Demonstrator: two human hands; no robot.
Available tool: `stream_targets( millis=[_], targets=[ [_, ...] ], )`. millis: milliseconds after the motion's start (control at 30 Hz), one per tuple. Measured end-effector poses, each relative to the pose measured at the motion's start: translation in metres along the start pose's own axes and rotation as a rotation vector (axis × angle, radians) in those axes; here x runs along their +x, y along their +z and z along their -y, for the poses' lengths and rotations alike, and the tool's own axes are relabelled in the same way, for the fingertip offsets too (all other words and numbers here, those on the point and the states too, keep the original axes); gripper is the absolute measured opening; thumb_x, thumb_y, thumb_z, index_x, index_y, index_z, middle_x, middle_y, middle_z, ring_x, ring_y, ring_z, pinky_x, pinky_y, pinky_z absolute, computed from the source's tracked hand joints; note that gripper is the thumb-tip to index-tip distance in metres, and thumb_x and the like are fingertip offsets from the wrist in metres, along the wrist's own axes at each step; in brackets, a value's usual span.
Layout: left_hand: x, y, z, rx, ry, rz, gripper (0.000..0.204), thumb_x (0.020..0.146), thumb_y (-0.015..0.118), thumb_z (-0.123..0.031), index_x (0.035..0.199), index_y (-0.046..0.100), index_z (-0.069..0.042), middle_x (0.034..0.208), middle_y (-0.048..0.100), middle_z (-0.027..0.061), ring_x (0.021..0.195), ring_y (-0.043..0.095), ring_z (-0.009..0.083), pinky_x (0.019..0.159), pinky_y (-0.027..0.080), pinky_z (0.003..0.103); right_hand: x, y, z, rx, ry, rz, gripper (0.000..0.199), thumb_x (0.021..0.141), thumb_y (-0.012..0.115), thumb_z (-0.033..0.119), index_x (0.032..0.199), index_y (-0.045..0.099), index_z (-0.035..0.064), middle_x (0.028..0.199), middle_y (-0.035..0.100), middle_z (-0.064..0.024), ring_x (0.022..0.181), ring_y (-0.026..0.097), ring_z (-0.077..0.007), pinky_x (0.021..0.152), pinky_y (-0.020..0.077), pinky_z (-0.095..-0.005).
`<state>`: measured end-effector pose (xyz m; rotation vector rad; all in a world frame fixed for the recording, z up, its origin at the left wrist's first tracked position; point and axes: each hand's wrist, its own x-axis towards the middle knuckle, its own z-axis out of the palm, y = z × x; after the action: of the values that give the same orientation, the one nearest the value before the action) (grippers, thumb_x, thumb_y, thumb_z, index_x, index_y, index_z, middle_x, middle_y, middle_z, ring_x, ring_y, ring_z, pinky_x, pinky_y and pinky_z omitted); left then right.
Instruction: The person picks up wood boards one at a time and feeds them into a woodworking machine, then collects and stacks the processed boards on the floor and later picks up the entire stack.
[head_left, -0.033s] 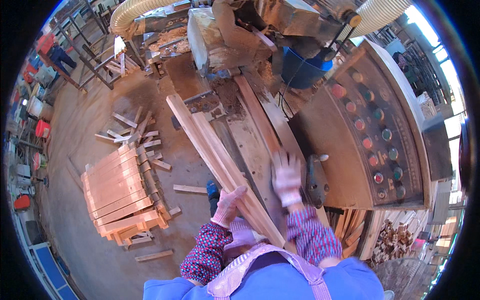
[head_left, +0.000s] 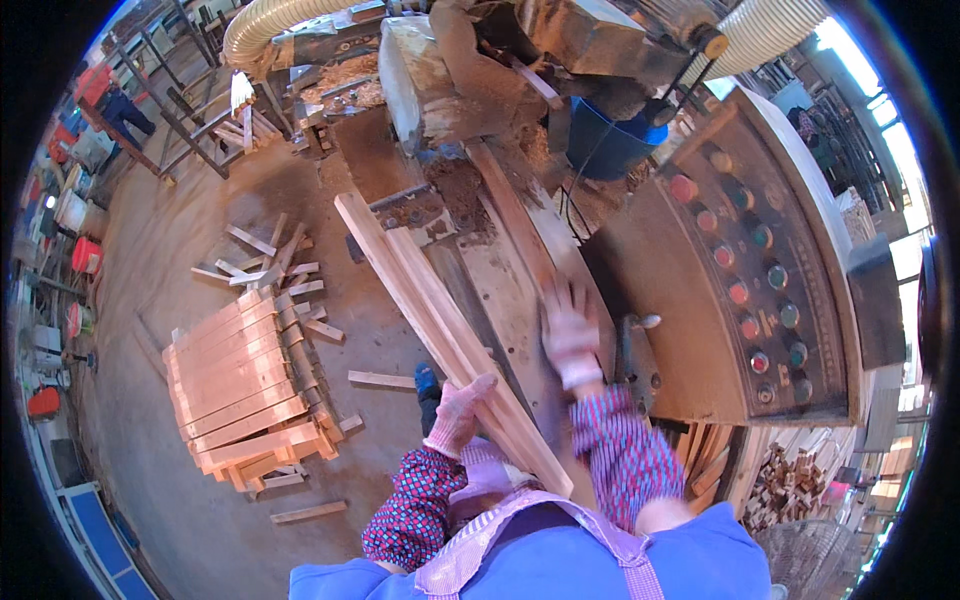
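My left hand (head_left: pixel 460 412), in a pale work glove, is closed around a few long wooden strips (head_left: pixel 432 300). They slant from near my body up to the far left, over the machine's near side. My gloved right hand (head_left: pixel 573 335) lies with its fingers stretched out at the near end of another wooden strip (head_left: pixel 512 215), and motion blurs it. That strip lies along the machine bed (head_left: pixel 490 290), its far end passing toward the sawdust-covered machine head (head_left: pixel 440 90). Exactly how the right fingertips meet the strip is blurred.
A control panel (head_left: pixel 720 300) with red and green buttons stands to the right, a blue bucket (head_left: pixel 612 140) beyond it. On the floor at left sit a stack of boards (head_left: pixel 235 370) and loose offcuts (head_left: pixel 250 240). A person (head_left: pixel 110 100) is far left.
My right hand and the strip on the bed have shifted slightly forward, toward the machine head. My left hand and its strips stay almost in place.
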<state>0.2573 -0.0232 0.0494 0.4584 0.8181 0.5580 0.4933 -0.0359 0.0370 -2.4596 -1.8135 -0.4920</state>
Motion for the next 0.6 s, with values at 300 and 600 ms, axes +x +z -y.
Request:
stream_targets(
  millis=[300, 600],
  targets=[
    [0.013, 0.004, -0.017, 0.023, 0.089, -0.12, 0.046, 0.085, 0.075, -0.024, 0.12, 0.056, 0.0, 0.098, 0.063, 0.0068, 0.089, 0.065, 0.0204, 0.08, 0.056, 0.035, 0.126, -0.006, 0.022, 0.71, 0.15, 0.075, 0.05, 0.095, 0.052, 0.021, 0.142, 0.048, 0.0062, 0.148, 0.047, -0.0081, 0.132, 0.046, -0.027, 0.108, 0.0386, -0.0442],
    [-0.027, 0.031, 0.013, 0.349, 0.13, -0.128, 0.061, 0.09, 0.068, -0.049, 0.124, 0.056, 0.0, 0.1, 0.064, 0.0089, 0.088, 0.061, 0.0157, 0.078, 0.052, 0.033, -0.133, -0.143, 0.019, 1.226, 0.257, 0.531, 0.076, 0.088, 0.069, 0.029, 0.15, 0.035, 0.0007, 0.148, 0.043, -0.0249, 0.139, 0.043, -0.0304, 0.114, 0.0344, -0.0387]
  ],
)
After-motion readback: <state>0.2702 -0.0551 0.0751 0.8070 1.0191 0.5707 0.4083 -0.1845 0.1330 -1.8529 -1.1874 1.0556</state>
